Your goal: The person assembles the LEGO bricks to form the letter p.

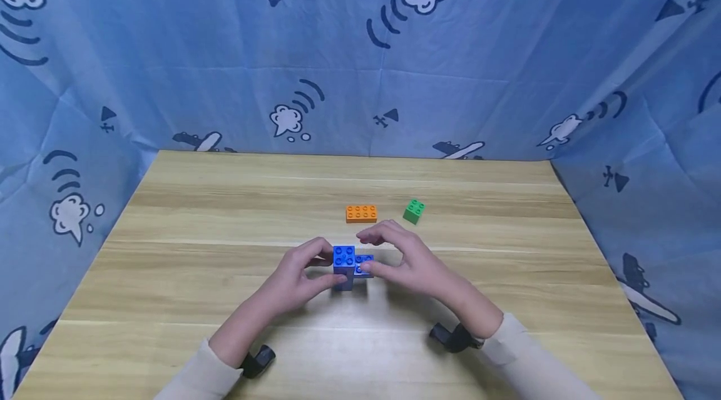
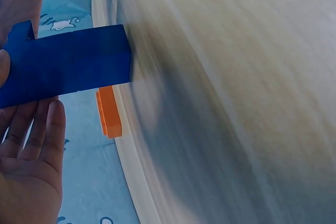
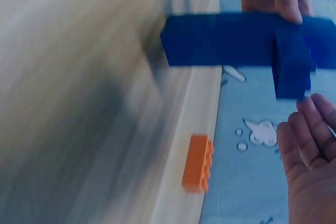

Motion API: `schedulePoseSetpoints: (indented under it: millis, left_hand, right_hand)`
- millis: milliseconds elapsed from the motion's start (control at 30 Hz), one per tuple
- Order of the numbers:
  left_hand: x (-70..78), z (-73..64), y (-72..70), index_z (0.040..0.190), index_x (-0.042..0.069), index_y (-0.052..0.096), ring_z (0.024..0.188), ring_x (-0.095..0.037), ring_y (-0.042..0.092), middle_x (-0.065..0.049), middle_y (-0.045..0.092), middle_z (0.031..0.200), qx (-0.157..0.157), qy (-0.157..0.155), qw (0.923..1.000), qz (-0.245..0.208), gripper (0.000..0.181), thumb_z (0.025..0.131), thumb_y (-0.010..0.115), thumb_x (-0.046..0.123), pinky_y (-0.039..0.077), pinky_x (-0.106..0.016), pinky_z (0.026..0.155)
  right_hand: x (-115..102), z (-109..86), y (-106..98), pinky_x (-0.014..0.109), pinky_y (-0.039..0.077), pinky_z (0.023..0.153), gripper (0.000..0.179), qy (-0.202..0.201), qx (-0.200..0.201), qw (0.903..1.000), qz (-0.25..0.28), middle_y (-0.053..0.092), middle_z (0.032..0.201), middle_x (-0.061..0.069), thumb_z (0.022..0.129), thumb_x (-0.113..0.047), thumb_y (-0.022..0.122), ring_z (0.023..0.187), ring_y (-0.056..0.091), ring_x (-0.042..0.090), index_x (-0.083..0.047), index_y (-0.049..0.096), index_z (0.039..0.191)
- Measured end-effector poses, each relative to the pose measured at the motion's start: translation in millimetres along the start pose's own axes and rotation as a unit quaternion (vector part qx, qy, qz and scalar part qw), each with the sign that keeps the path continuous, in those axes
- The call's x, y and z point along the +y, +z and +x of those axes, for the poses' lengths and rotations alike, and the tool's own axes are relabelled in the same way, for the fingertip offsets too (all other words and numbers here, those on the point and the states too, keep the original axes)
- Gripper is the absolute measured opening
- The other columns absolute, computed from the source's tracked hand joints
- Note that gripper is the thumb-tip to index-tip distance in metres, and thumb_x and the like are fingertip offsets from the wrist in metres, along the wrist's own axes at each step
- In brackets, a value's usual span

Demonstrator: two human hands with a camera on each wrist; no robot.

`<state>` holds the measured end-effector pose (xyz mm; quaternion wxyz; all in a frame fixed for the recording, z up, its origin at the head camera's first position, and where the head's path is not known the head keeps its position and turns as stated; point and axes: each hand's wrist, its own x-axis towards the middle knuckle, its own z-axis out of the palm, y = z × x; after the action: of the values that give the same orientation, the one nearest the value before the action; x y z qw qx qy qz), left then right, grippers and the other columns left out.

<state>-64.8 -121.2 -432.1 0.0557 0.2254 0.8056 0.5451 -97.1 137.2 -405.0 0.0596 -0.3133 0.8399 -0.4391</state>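
Note:
Upright near the middle of the table (image 1: 225, 300) stands a stack of blue toy building bricks (image 1: 344, 256), several tall, with one blue brick (image 3: 293, 72) jutting out sideways to the right near its top. My left hand (image 1: 296, 276) grips the stack, thumb on the near face and fingers round the far left side. On the other side my right hand (image 1: 414, 261) is spread around the jutting brick. Its thumb overlaps that brick's studded top in the head view, while the fingers (image 3: 315, 129) extend straight beyond, fingertips close to the brick's end.
Behind the stack lies an orange brick (image 1: 361, 215) with two rows of studs. A smaller green brick (image 1: 414, 212) sits to its right, beyond my right hand. A blue patterned curtain (image 1: 338, 43) hangs behind and on both sides of the table.

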Motion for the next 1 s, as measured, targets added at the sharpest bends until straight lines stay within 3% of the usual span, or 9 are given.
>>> schedulePoseSetpoints:
  millis: [233, 567, 800, 1000]
  left_hand:
    - [0.1, -0.5, -0.4, 0.109, 0.015, 0.063, 0.113, -0.024, 0.074, -0.002, 0.073, 0.112, -0.003, -0.018, 0.9998, 0.009, 0.027, 0.09, 0.083, 0.017, 0.063, -0.036, 0.101]
    - [-0.5, -1.3, -0.5, 0.107, 0.015, 0.063, 0.112, -0.024, 0.074, -0.001, 0.073, 0.11, -0.001, -0.015, 0.9999, 0.006, 0.027, 0.089, 0.084, 0.015, 0.062, -0.034, 0.101]
    - [-0.2, -1.0, -0.9, 0.108, 0.015, 0.062, 0.113, -0.024, 0.073, -0.002, 0.073, 0.111, -0.005, -0.014, 0.9999, 0.003, 0.027, 0.09, 0.083, 0.016, 0.063, -0.038, 0.101]
    - [0.6, -0.4, -1.2, 0.108, 0.015, 0.063, 0.113, -0.023, 0.073, -0.001, 0.072, 0.11, -0.006, -0.019, 0.9998, 0.003, 0.027, 0.091, 0.083, 0.016, 0.063, -0.035, 0.102]
  right_hand:
    - [20, -0.5, -19, 0.052, 0.059, 0.103, 0.035, 0.024, 0.052, 0.9976, -0.04, 0.071, 0.127, 0.009, 0.098, -0.023, 0.074, 0.117, 0.068, 0.03, -0.01, 0.067, 0.13]
    - [57, 2.6, -39, 0.057, 0.057, 0.102, 0.039, 0.064, 0.117, 0.988, -0.077, 0.07, 0.122, 0.019, 0.095, -0.017, 0.077, 0.113, 0.066, 0.036, -0.001, 0.065, 0.129]
    - [78, 4.8, -52, 0.058, 0.053, 0.109, 0.047, 0.085, 0.13, 0.9833, -0.095, 0.066, 0.127, 0.021, 0.096, -0.016, 0.077, 0.122, 0.061, 0.037, 0.003, 0.06, 0.135]
    - [96, 6.7, -59, 0.059, 0.046, 0.117, 0.059, 0.129, 0.108, 0.9797, -0.109, 0.057, 0.14, 0.024, 0.096, -0.021, 0.077, 0.134, 0.051, 0.04, 0.004, 0.052, 0.144]
